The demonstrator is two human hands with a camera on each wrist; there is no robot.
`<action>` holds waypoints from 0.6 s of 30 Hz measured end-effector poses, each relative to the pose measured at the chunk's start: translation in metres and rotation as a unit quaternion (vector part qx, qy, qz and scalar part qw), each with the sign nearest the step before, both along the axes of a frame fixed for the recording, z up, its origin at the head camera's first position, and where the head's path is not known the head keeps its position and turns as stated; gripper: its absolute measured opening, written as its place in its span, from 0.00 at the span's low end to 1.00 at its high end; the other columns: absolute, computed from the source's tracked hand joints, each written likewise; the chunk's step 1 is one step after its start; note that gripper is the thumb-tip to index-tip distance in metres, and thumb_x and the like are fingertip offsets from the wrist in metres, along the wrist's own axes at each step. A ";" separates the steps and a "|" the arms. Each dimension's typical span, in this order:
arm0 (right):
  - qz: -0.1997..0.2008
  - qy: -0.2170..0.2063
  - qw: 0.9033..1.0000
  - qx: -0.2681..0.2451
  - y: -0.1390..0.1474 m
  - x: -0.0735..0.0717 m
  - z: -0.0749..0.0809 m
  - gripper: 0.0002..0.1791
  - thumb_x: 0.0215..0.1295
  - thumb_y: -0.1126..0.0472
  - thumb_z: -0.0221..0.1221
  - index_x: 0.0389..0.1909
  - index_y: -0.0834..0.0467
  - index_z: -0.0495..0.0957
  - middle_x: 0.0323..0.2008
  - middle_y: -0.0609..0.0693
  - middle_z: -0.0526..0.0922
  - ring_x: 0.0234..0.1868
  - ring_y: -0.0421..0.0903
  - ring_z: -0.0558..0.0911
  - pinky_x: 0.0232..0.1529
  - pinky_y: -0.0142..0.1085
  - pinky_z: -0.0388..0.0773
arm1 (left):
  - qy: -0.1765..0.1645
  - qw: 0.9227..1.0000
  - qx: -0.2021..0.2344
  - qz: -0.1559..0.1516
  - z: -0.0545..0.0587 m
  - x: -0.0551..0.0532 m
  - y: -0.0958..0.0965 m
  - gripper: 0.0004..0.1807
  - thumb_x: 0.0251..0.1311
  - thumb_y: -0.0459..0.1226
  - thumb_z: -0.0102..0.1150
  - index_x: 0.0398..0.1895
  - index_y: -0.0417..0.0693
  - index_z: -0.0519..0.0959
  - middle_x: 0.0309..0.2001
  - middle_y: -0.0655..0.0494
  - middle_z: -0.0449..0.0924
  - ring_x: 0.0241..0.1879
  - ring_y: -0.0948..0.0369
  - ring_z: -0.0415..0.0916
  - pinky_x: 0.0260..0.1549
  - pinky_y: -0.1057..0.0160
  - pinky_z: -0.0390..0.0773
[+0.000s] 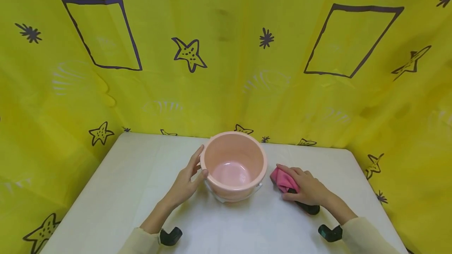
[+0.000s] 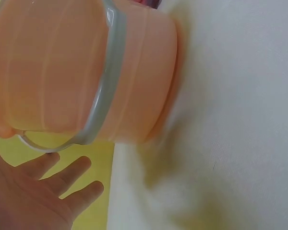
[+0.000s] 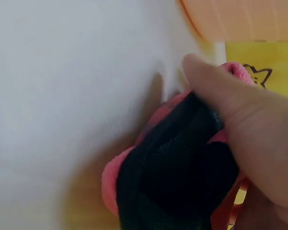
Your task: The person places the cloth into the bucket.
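A pale pink bucket (image 1: 231,195) stands upright on the white table, its inside bare and its grey-white handle (image 2: 108,72) folded down against the wall. My left hand (image 1: 185,185) touches the left of the rim with thumb and forefinger; in the left wrist view its other fingers (image 2: 69,175) are spread straight, away from the wall. To the right of the bucket, my right hand (image 1: 307,187) grips a fuzzy pink cloth (image 1: 282,179) bunched with a long black item (image 1: 310,209). In the right wrist view the thumb lies over the black item (image 3: 173,158); its kind is unclear.
The white table (image 1: 106,195) meets a yellow curtain (image 1: 222,89) with dark star drawings at the back and sides. A dark wrist device (image 1: 171,236) is at the left sleeve and another (image 1: 330,233) at the right sleeve.
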State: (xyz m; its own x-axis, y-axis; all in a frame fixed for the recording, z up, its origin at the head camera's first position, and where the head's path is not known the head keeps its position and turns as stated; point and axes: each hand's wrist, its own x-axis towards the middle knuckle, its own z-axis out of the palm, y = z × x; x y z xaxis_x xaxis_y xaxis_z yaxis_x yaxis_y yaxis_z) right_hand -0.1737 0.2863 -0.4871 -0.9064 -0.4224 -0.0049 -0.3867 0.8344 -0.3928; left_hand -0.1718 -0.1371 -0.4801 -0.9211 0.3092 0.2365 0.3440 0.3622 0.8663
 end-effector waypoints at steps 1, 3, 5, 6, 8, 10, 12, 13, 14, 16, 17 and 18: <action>0.003 0.000 1.000 0.009 -0.001 0.001 0.002 0.51 0.52 0.38 0.75 0.76 0.42 0.62 0.61 0.64 0.75 0.49 0.60 0.77 0.36 0.57 0.82 | -0.002 1.000 0.002 0.001 -0.001 0.000 0.000 0.42 0.74 0.39 0.55 0.84 0.69 0.46 0.80 0.52 0.58 0.67 0.43 0.73 0.64 0.38 0.70; 0.009 -0.001 1.000 0.020 -0.004 0.002 0.005 0.51 0.51 0.39 0.76 0.75 0.40 0.62 0.60 0.63 0.75 0.48 0.59 0.77 0.34 0.57 0.83 | -0.005 1.000 0.005 0.003 -0.002 0.000 0.000 0.42 0.74 0.39 0.55 0.83 0.71 0.46 0.78 0.50 0.60 0.65 0.43 0.75 0.63 0.36 0.71; 0.009 -0.004 1.000 0.027 -0.006 0.003 0.007 0.49 0.51 0.41 0.77 0.74 0.39 0.63 0.58 0.62 0.75 0.47 0.58 0.77 0.33 0.56 0.83 | -0.008 1.000 0.005 0.004 -0.003 -0.001 0.000 0.42 0.74 0.40 0.55 0.83 0.73 0.46 0.78 0.49 0.62 0.64 0.44 0.76 0.63 0.34 0.71; 0.008 -0.007 1.000 0.029 -0.006 0.003 0.007 0.48 0.51 0.42 0.77 0.73 0.38 0.64 0.57 0.62 0.75 0.47 0.57 0.77 0.33 0.55 0.84 | -0.009 1.000 0.005 0.004 -0.003 -0.001 0.000 0.42 0.74 0.40 0.55 0.83 0.73 0.46 0.77 0.49 0.62 0.64 0.45 0.76 0.63 0.34 0.70; 0.005 -0.013 0.999 0.033 -0.007 0.002 0.008 0.47 0.51 0.44 0.78 0.71 0.36 0.66 0.55 0.60 0.76 0.45 0.54 0.78 0.33 0.53 0.85 | -0.011 1.000 0.006 0.003 -0.002 -0.001 0.000 0.42 0.74 0.40 0.55 0.83 0.73 0.46 0.77 0.48 0.63 0.64 0.45 0.77 0.64 0.34 0.70; 0.001 -0.016 0.999 0.033 -0.007 0.002 0.007 0.44 0.51 0.47 0.79 0.69 0.34 0.68 0.52 0.57 0.77 0.42 0.52 0.79 0.34 0.51 0.85 | -0.013 1.000 0.006 0.003 -0.002 0.000 0.000 0.42 0.74 0.40 0.55 0.83 0.74 0.46 0.77 0.48 0.63 0.63 0.46 0.77 0.64 0.35 0.70; -0.002 -0.017 1.000 0.026 -0.006 0.000 0.006 0.42 0.51 0.49 0.79 0.66 0.33 0.70 0.48 0.54 0.77 0.38 0.50 0.80 0.34 0.49 0.85 | -0.013 1.000 0.006 0.004 -0.001 0.000 0.000 0.42 0.74 0.40 0.54 0.83 0.73 0.46 0.76 0.47 0.64 0.63 0.46 0.77 0.64 0.35 0.70; -0.003 -0.016 1.000 0.022 -0.006 -0.001 0.005 0.41 0.51 0.50 0.79 0.65 0.33 0.71 0.46 0.53 0.77 0.37 0.49 0.79 0.33 0.47 0.84 | -0.014 1.000 0.006 0.004 0.000 0.001 0.000 0.42 0.75 0.41 0.54 0.83 0.73 0.46 0.76 0.47 0.64 0.63 0.46 0.77 0.64 0.36 0.71; -0.004 -0.013 1.000 0.018 -0.006 -0.001 0.004 0.40 0.51 0.51 0.79 0.65 0.34 0.72 0.44 0.52 0.77 0.36 0.48 0.79 0.33 0.46 0.84 | -0.015 1.000 0.006 0.004 0.000 0.001 0.000 0.42 0.75 0.41 0.54 0.83 0.72 0.45 0.76 0.47 0.64 0.63 0.46 0.77 0.64 0.37 0.71; -0.001 -0.005 1.000 0.010 -0.004 -0.003 0.004 0.38 0.52 0.53 0.79 0.63 0.35 0.73 0.41 0.49 0.77 0.34 0.47 0.78 0.33 0.44 0.82 | -0.015 1.000 0.005 0.006 0.000 0.002 0.000 0.41 0.75 0.41 0.54 0.83 0.72 0.45 0.76 0.46 0.64 0.63 0.46 0.77 0.63 0.39 0.73; 0.003 0.000 1.000 0.003 -0.003 -0.003 0.005 0.37 0.52 0.54 0.79 0.63 0.37 0.74 0.40 0.49 0.77 0.34 0.46 0.78 0.32 0.43 0.81 | -0.016 1.000 0.005 0.007 0.000 0.002 0.000 0.41 0.75 0.42 0.54 0.83 0.72 0.45 0.76 0.46 0.64 0.63 0.45 0.77 0.63 0.39 0.73; 0.005 0.003 1.000 0.000 -0.003 -0.004 0.006 0.37 0.52 0.54 0.79 0.63 0.38 0.74 0.39 0.48 0.76 0.34 0.46 0.77 0.32 0.42 0.81 | -0.017 1.000 0.007 0.007 -0.001 0.002 0.000 0.41 0.75 0.42 0.54 0.83 0.73 0.45 0.76 0.46 0.64 0.63 0.45 0.77 0.62 0.40 0.74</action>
